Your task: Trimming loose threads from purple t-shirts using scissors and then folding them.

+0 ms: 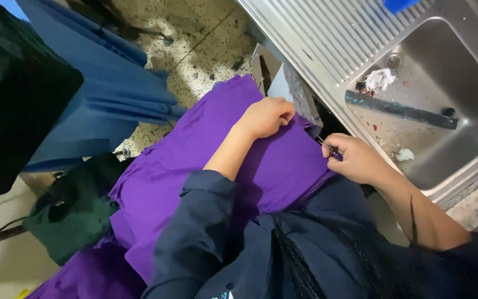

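My left hand (266, 116) pinches purple fabric (195, 166) at edge; right hand (355, 159), at 4 o'clock, grips small dark tool (327, 148), tip twd 10 o'clock, touching cloth.

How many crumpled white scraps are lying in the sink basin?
2: a larger white scrap near the sink back corner, a smaller scrap by the front wall. Others may be hidden.

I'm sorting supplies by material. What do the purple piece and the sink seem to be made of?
The purple cloth looks like soft matte woven fabric: it folds and drapes under the left hand. The sink looks like brushed stainless steel, grey with a dull sheen and paint specks.
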